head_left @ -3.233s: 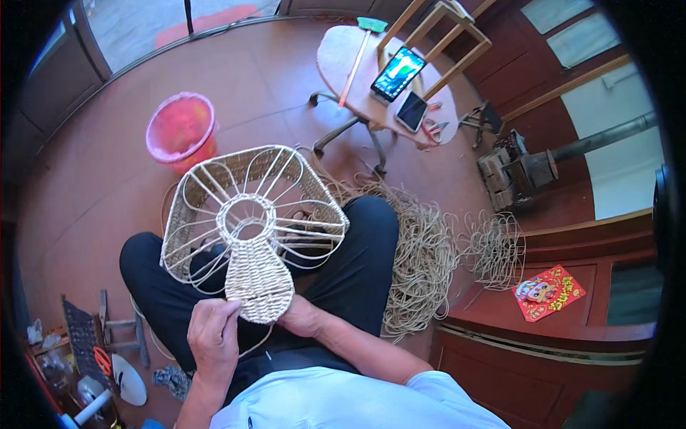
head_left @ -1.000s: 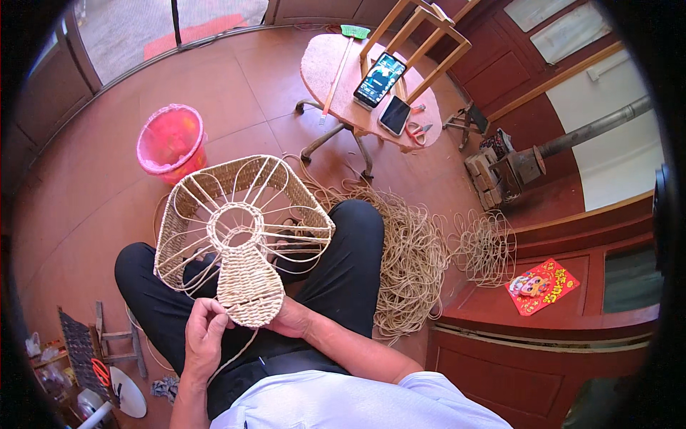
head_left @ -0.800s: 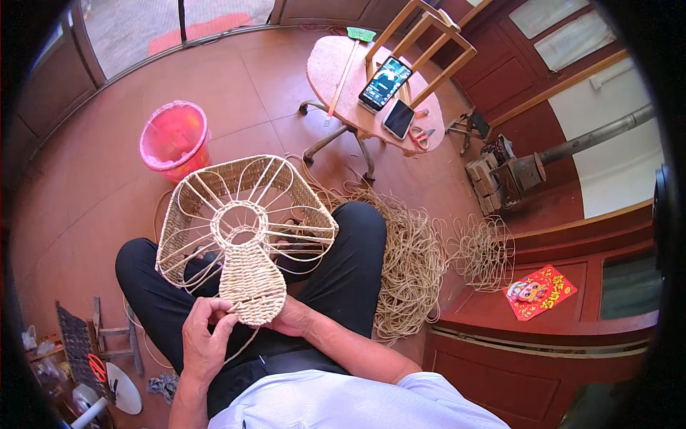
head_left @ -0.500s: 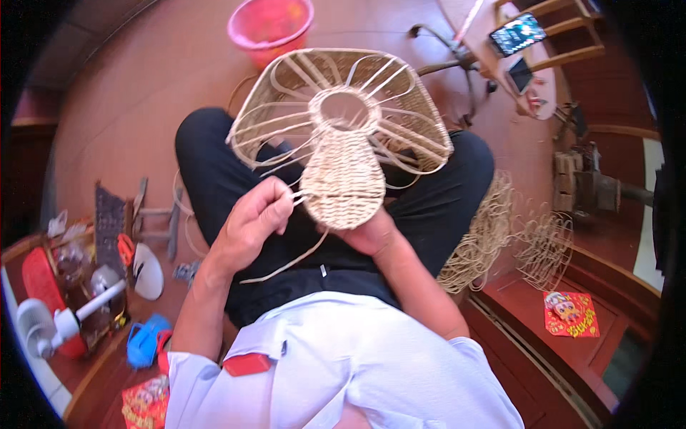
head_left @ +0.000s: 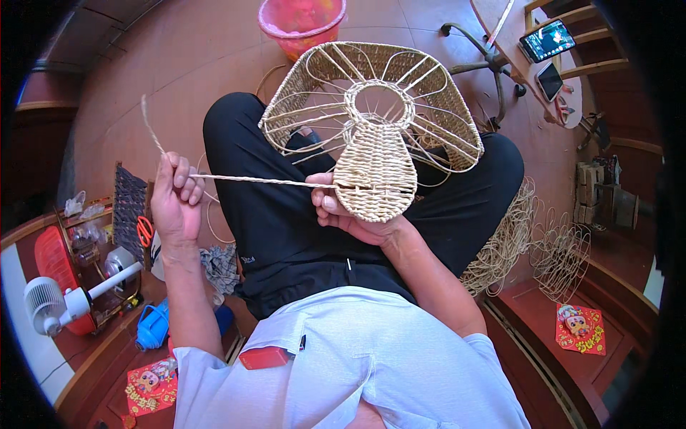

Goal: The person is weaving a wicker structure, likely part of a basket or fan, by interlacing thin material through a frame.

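Note:
Across my lap lies a woven straw basketwork piece, its rounded paddle-shaped panel (head_left: 375,161) nearest me. A narrow slit runs crosswise near the panel's lower end. My right hand (head_left: 357,226) grips that end from below, fingers curled at its left edge. A twisted straw cord (head_left: 261,180) leaves the left edge and stretches taut to my left hand (head_left: 179,196), whose closed fingers hold it; the loose end sticks up beyond. Beyond the panel, a round ring (head_left: 351,107) joins spokes to a wide woven wall (head_left: 446,82).
A pink bucket (head_left: 304,32) stands on the floor ahead. Coiled straw cord (head_left: 496,247) lies by my right knee. At left are a small white fan (head_left: 64,307), orange-handled scissors (head_left: 144,232) and a blue jug (head_left: 151,325). A phone (head_left: 549,41) rests on a table at far right.
My left hand has moved left, away from the panel, drawing the cord out straight. My right hand's fingers now show at the panel's left edge. The view has shifted slightly.

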